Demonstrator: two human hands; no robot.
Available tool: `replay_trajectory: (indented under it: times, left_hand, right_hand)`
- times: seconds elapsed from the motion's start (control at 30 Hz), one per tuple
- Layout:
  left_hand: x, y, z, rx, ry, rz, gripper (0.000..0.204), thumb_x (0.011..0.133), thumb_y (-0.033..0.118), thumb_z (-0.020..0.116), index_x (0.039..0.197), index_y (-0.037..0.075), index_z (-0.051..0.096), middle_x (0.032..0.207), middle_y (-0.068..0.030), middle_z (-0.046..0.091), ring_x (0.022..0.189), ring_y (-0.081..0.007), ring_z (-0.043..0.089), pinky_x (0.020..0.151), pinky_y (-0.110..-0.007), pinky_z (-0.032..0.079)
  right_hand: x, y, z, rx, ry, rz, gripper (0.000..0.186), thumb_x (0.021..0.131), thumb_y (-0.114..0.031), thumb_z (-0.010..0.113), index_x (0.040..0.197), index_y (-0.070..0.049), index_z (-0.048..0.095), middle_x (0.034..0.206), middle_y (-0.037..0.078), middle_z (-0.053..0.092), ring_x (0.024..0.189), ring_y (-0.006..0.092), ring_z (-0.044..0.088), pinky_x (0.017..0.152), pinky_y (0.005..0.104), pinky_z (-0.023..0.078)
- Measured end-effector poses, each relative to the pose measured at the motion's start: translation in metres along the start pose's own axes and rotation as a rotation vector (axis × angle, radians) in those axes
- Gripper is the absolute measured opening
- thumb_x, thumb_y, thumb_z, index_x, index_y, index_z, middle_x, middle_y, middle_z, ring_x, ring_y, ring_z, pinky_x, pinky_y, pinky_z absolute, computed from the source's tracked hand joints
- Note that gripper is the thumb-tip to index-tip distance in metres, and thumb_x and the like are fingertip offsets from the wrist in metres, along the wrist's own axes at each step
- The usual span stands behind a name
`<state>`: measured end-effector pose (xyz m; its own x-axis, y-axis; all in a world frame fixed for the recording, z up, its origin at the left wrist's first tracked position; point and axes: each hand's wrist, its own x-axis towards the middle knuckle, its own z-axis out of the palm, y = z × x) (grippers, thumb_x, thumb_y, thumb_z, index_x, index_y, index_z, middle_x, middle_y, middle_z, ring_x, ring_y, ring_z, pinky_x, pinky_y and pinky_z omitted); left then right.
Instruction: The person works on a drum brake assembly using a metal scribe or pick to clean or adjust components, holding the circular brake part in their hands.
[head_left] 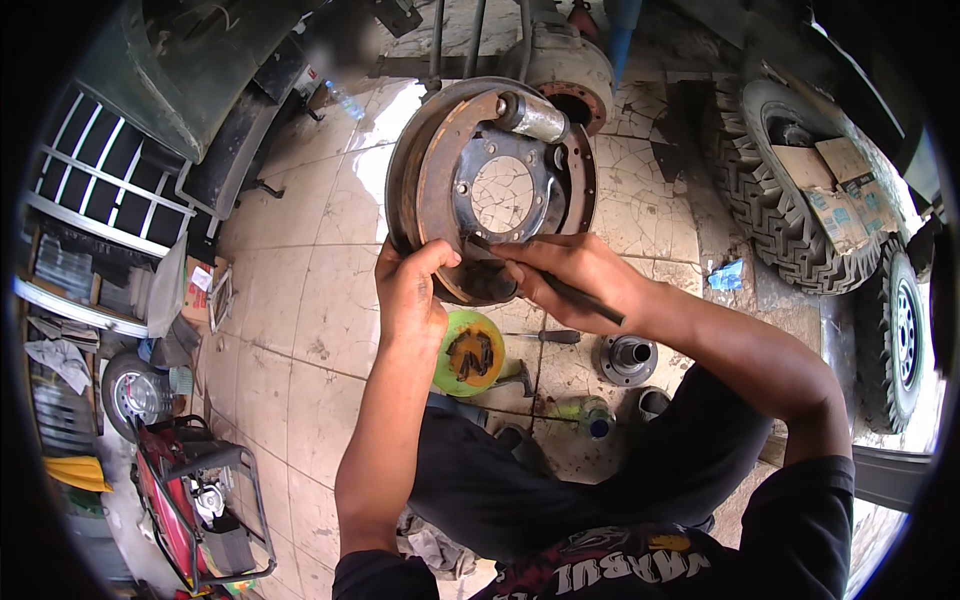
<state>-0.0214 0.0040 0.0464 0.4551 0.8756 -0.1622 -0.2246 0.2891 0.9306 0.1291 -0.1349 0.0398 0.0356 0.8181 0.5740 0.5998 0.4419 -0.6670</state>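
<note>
Far left: white metal grille (95,190), slatted, leaning. Below, red tubular-frame generator (200,510) on pale cracked tile floor (300,330). Left hand (410,290) grips lower rim of brake backing plate (490,185), thumb on front face, fingers curled behind. Plate round, rusty brown steel, held upright at centre, dull grey cylinder at top, open hub hole. Right hand (575,275) closed around slim dark metal tool (560,285), tip against plate's lower edge. Below hands: green-yellow round tin (468,352), grimy. Right: knobby black tyre (790,210), cardboard scraps on it.
</note>
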Motion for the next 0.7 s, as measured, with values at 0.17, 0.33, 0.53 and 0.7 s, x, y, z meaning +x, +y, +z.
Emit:
replay_trajectory:
  times: [0.17, 0.33, 0.53, 0.7]
  left_hand:
    - [-0.001, 0.001, -0.003, 0.04, 0.013, 0.04, 0.039, 0.061, -0.007, 0.059, 0.099, 0.002, 0.062, 0.092, -0.0048, 0.064, 0.087, -0.0185, 0.06, 0.082, -0.032, 0.049]
    - [-0.001, 0.0, 0.002, -0.019, -0.007, 0.04, 0.034, 0.064, -0.012, 0.06, 0.095, 0.002, 0.062, 0.086, -0.0049, 0.065, 0.076, -0.0148, 0.06, 0.071, -0.028, 0.049]
    - [-0.001, 0.0, -0.001, 0.002, -0.007, 0.043, 0.035, 0.063, -0.01, 0.06, 0.096, 0.002, 0.062, 0.087, -0.005, 0.065, 0.079, -0.0156, 0.06, 0.074, -0.028, 0.048]
    - [-0.001, -0.001, -0.001, -0.006, -0.011, 0.049, 0.033, 0.064, -0.012, 0.06, 0.094, 0.001, 0.061, 0.084, -0.0052, 0.065, 0.076, -0.015, 0.061, 0.07, -0.028, 0.049]
  right_hand:
    - [-0.005, 0.015, -0.024, 0.018, -0.176, 0.104, 0.027, 0.087, 0.002, 0.058, 0.114, 0.005, 0.062, 0.083, 0.022, 0.067, 0.077, 0.0361, 0.069, 0.069, 0.0407, 0.054]
    - [-0.005, 0.014, -0.011, 0.069, -0.055, 0.072, 0.026, 0.087, 0.002, 0.055, 0.111, 0.006, 0.063, 0.083, 0.019, 0.069, 0.076, 0.0319, 0.07, 0.068, 0.0397, 0.055]
    - [-0.001, 0.011, -0.009, 0.034, -0.118, 0.075, 0.028, 0.091, -0.001, 0.053, 0.117, 0.007, 0.061, 0.081, 0.017, 0.068, 0.073, 0.0301, 0.07, 0.069, 0.0371, 0.056]
    - [-0.003, 0.009, -0.008, 0.014, -0.067, 0.052, 0.028, 0.093, -0.002, 0.054, 0.118, 0.007, 0.06, 0.085, 0.018, 0.069, 0.079, 0.0304, 0.072, 0.072, 0.0359, 0.057]
